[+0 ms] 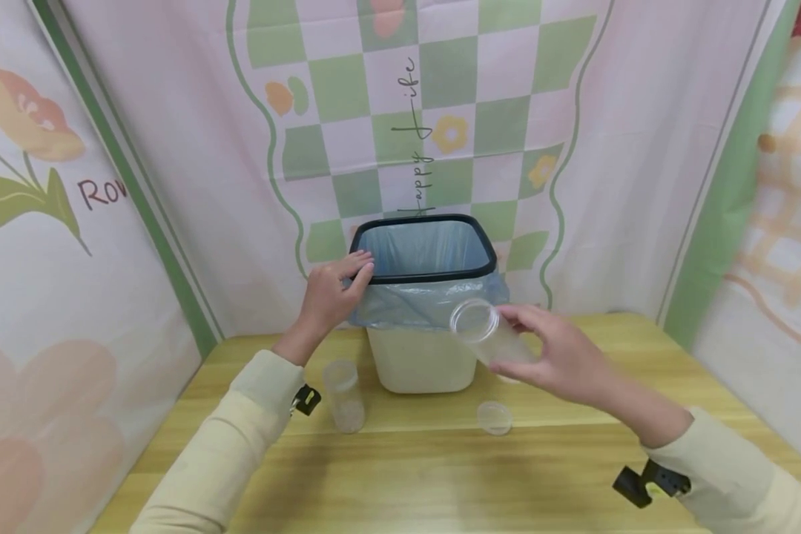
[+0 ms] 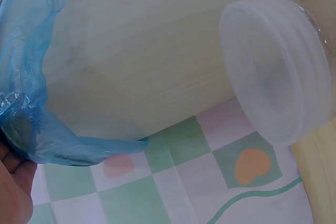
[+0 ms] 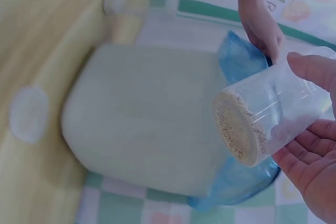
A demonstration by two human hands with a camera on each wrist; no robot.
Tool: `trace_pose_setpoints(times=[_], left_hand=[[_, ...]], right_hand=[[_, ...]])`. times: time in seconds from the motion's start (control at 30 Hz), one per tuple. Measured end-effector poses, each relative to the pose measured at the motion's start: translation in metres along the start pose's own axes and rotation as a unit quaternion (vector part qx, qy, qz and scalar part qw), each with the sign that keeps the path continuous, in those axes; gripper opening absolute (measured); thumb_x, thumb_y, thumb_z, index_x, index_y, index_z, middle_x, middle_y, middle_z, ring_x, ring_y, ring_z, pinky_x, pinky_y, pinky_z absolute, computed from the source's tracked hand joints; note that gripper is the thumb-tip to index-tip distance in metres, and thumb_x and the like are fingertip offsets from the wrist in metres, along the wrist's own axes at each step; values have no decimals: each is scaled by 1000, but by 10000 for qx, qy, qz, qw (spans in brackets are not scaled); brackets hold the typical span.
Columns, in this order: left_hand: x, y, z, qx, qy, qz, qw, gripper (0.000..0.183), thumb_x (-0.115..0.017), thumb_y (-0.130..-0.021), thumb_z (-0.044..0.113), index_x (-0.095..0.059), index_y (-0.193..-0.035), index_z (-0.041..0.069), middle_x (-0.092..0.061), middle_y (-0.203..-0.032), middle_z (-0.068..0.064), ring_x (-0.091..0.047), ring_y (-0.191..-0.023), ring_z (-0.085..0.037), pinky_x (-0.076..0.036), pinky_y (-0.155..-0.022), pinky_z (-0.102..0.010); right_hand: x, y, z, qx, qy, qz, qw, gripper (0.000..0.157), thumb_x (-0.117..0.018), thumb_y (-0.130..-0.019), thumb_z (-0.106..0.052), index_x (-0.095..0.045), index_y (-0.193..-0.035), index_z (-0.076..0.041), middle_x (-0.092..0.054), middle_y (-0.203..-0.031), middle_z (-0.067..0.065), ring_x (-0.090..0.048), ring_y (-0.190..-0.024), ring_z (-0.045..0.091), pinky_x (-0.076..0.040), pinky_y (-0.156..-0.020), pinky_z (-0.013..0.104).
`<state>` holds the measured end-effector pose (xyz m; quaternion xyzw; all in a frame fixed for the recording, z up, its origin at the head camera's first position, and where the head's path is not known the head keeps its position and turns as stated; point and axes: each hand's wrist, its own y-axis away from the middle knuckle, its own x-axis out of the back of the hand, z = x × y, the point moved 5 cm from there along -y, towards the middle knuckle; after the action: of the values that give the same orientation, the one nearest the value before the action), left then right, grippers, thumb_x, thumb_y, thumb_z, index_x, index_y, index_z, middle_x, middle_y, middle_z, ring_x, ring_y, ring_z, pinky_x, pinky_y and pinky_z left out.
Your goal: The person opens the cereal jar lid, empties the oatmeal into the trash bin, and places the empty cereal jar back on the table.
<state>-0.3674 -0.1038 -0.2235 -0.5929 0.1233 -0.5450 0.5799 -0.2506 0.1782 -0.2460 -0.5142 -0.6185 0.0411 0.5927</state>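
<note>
My right hand grips a clear plastic jar in front of the bin, tilted with its round mouth up and to the left. Pale rice-like grains lie at the jar's bottom in the right wrist view. My left hand holds the black rim of a cream trash bin at its left front corner. A blue bag lines the bin and folds over the outside. Another clear jar stands left of the bin, below my left forearm; its translucent white top shows in the left wrist view.
A clear round lid lies on the wooden table in front of the bin. Part of another round piece shows below my right hand. Printed curtains enclose the table at the back and both sides.
</note>
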Motion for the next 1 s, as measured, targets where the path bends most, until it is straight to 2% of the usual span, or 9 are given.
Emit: trace_pose_setpoints(times=[0.3, 0.5, 0.93, 1.0], left_hand=[[1, -1, 2, -137, -16, 44, 9999, 24, -64, -93, 15, -73, -107, -1, -70, -108, -13, -65, -108, -25, -50, -93, -40], [1, 0, 2, -242, -8, 72, 9997, 22, -64, -93, 14, -74, -105, -1, -70, -106, -14, -66, -106, -25, -52, -91, -40], [1, 0, 0, -191, -37, -5, 9998, 24, -61, -95, 17, -74, -107, 1, -71, -107, -12, -65, -107, -24, -52, -90, -39], [1, 0, 0, -202, -46, -2, 9998, 24, -62, -94, 17, -74, -107, 1, -71, -107, -12, -65, -107, -24, -52, -89, -39]], right_hand=[[38, -46, 10, 159, 551, 456, 9973, 58, -89, -67, -7, -62, -116, 6, -68, -104, 15, -63, -86, 24, -55, -73, 43], [53, -73, 19, 71, 866, 483, 9950, 55, -87, -70, -7, -61, -117, 8, -67, -103, 18, -63, -87, 29, -54, -74, 46], [65, -112, 29, -388, 1730, 66, 9841, 62, -82, -78, -16, -54, -128, 10, -61, -111, 27, -59, -92, 38, -50, -71, 52], [64, -117, 31, -425, 1793, -35, 9829, 63, -81, -80, -17, -52, -130, 10, -60, -116, 28, -58, -96, 40, -49, -76, 53]])
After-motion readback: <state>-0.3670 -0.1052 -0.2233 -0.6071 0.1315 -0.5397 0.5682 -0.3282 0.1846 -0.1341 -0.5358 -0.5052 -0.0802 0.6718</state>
